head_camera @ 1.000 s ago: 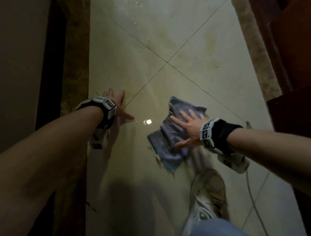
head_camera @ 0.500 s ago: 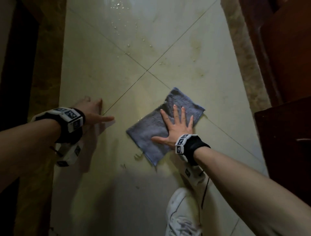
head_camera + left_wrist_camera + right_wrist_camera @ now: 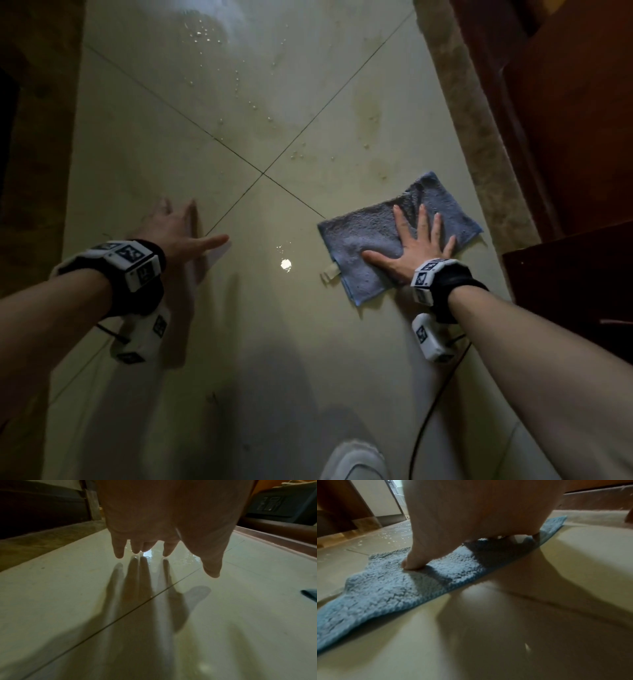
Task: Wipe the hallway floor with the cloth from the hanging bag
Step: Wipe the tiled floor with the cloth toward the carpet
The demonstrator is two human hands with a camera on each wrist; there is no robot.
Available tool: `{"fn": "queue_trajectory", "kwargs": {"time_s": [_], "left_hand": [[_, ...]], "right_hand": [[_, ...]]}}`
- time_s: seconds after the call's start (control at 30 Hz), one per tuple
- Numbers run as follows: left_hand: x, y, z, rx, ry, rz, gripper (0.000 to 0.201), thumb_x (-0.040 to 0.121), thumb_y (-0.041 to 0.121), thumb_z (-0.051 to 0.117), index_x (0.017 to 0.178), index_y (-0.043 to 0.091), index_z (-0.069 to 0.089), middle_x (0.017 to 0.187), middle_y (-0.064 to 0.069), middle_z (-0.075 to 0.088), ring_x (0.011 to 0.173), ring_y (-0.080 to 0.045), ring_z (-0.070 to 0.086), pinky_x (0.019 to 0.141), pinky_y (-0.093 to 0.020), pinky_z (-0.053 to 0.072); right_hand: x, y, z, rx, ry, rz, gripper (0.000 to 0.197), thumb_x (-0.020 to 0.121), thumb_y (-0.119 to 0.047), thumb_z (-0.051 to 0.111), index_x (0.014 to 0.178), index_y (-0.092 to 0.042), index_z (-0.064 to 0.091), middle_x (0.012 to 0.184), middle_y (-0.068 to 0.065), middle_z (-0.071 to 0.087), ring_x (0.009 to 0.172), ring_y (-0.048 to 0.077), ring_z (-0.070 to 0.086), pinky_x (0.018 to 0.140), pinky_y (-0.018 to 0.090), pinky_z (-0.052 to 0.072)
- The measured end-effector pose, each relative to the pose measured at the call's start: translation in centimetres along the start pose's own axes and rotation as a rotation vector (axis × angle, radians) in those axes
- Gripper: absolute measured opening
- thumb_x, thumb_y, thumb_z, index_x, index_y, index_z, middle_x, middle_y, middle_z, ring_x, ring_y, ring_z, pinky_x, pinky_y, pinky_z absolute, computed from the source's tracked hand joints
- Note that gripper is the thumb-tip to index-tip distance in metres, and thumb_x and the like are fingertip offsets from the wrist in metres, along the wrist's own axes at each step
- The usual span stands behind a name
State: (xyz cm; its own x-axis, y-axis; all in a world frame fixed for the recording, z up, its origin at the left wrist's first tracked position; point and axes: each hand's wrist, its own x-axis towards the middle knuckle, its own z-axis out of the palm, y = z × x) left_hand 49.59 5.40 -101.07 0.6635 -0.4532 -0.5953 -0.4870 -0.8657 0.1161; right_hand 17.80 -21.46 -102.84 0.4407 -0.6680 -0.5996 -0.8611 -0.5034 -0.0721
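Observation:
A blue-grey terry cloth (image 3: 370, 233) lies flat on the glossy pale tiled floor (image 3: 274, 342), near the right border strip. My right hand (image 3: 416, 243) presses on it with straight spread fingers; in the right wrist view the thumb pushes into the cloth (image 3: 388, 586). My left hand (image 3: 178, 229) is flat on the bare tile to the left, fingers straight, holding nothing. In the left wrist view its fingertips (image 3: 120, 554) touch the floor (image 3: 68, 601) beside a tile joint. Water drops (image 3: 236, 82) lie on the tiles farther ahead.
A speckled stone border (image 3: 479, 144) and dark red wooden furniture (image 3: 565, 137) line the right side. A dark border and doorway run along the left (image 3: 34, 137). My white shoe (image 3: 356, 460) is at the bottom, with a black cable (image 3: 435, 404) trailing from the right wrist.
My right hand has slid the cloth to the right, toward the stone border. The left hand stays flat on the tile.

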Motion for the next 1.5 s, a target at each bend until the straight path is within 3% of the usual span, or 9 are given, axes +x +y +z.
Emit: {"fn": "queue_trajectory", "kwargs": {"time_s": [0.1, 0.27, 0.47, 0.6, 0.87, 1.0, 1.13, 1.33, 1.5], "left_hand": [[0.1, -0.8, -0.2, -0.003, 0.014, -0.015, 0.126, 0.053, 0.091, 0.045, 0.156, 0.028, 0.012, 0.162, -0.019, 0.008, 0.149, -0.038, 0.013, 0.117, -0.054, 0.023], [-0.3, -2.9, -0.5, -0.063, 0.016, -0.051, 0.125, 0.054, 0.088, 0.05, 0.156, 0.029, 0.01, 0.163, -0.016, 0.003, 0.15, -0.035, 0.006, 0.118, -0.055, 0.018], [-0.4, -5.0, 0.0, -0.057, 0.034, -0.091, 0.14, 0.045, 0.089, 0.059, 0.156, 0.02, 0.011, 0.161, -0.018, 0.014, 0.147, -0.038, 0.015, 0.117, -0.056, 0.023], [-1.2, -5.6, 0.0, -0.039, 0.007, -0.081, 0.146, 0.036, 0.089, 0.062, 0.156, 0.021, 0.012, 0.16, -0.018, 0.013, 0.147, -0.038, 0.014, 0.117, -0.057, 0.023], [-4.0, -9.2, 0.5, 0.064, -0.07, -0.066, 0.151, 0.031, 0.089, 0.066, 0.154, 0.028, 0.004, 0.163, -0.014, -0.002, 0.149, -0.037, 0.001, 0.116, -0.061, 0.02], [-5.5, -11.5, 0.4, 0.145, -0.064, -0.09, 0.148, 0.042, 0.083, 0.074, 0.155, 0.028, -0.004, 0.163, -0.011, -0.01, 0.15, -0.034, -0.007, 0.117, -0.061, 0.016], [-7.5, -13.7, 0.4, 0.281, -0.055, -0.014, 0.143, 0.045, 0.08, 0.077, 0.154, 0.027, 0.0, 0.162, -0.012, -0.004, 0.149, -0.034, -0.004, 0.115, -0.06, 0.017], [-9.9, -14.7, -0.7, 0.249, -0.148, 0.022, 0.143, 0.053, 0.071, 0.081, 0.155, 0.029, -0.01, 0.162, -0.012, -0.021, 0.149, -0.032, -0.019, 0.116, -0.062, 0.006], [-10.2, -16.1, 0.7, 0.217, -0.153, 0.121, 0.143, 0.052, 0.077, 0.076, 0.155, 0.029, -0.01, 0.163, -0.007, -0.015, 0.15, -0.029, -0.013, 0.118, -0.057, 0.014]], "right_hand": [[0.9, 0.7, -1.3, 0.019, 0.004, 0.01, 0.122, 0.051, -0.105, 0.032, 0.146, -0.053, -0.024, 0.159, 0.002, -0.034, 0.146, 0.032, -0.029, 0.115, 0.065, -0.01], [1.3, -0.9, -0.7, 0.205, 0.202, 0.145, 0.118, 0.063, -0.099, 0.03, 0.151, -0.041, -0.023, 0.162, 0.012, -0.024, 0.149, 0.034, -0.02, 0.117, 0.062, -0.01], [1.6, -2.0, -0.1, 0.047, 0.167, 0.226, 0.126, 0.052, -0.104, 0.012, 0.152, -0.035, -0.022, 0.163, 0.019, -0.016, 0.149, 0.04, -0.013, 0.117, 0.064, -0.003], [0.7, -3.9, -0.1, -0.005, 0.084, 0.199, 0.127, 0.053, -0.103, 0.015, 0.153, -0.033, -0.022, 0.161, 0.021, -0.019, 0.148, 0.043, -0.014, 0.116, 0.065, -0.002], [-2.5, -10.8, 3.0, -0.168, 0.002, -0.067, 0.126, 0.056, -0.103, 0.02, 0.145, -0.034, -0.036, 0.157, 0.022, -0.03, 0.145, 0.046, -0.023, 0.114, 0.068, -0.005], [-5.0, -14.7, 5.2, -0.303, -0.046, -0.282, 0.128, 0.056, -0.102, 0.029, 0.141, -0.037, -0.041, 0.154, 0.023, -0.036, 0.142, 0.049, -0.027, 0.112, 0.071, -0.006], [-8.0, -17.7, 7.6, -0.482, -0.088, -0.5, 0.127, 0.058, -0.1, 0.037, 0.13, -0.041, -0.05, 0.152, 0.022, -0.038, 0.14, 0.05, -0.03, 0.111, 0.072, -0.008], [-10.4, -22.0, 10.0, -0.66, -0.087, -0.657, 0.133, 0.057, -0.097, 0.046, 0.14, -0.04, -0.041, 0.154, 0.02, -0.037, 0.141, 0.047, -0.031, 0.112, 0.071, -0.004], [-12.3, -26.4, 11.1, -0.738, -0.095, -0.748, 0.134, 0.058, -0.095, 0.05, 0.142, -0.04, -0.038, 0.155, 0.02, -0.035, 0.141, 0.047, -0.03, 0.112, 0.072, -0.007]]}}
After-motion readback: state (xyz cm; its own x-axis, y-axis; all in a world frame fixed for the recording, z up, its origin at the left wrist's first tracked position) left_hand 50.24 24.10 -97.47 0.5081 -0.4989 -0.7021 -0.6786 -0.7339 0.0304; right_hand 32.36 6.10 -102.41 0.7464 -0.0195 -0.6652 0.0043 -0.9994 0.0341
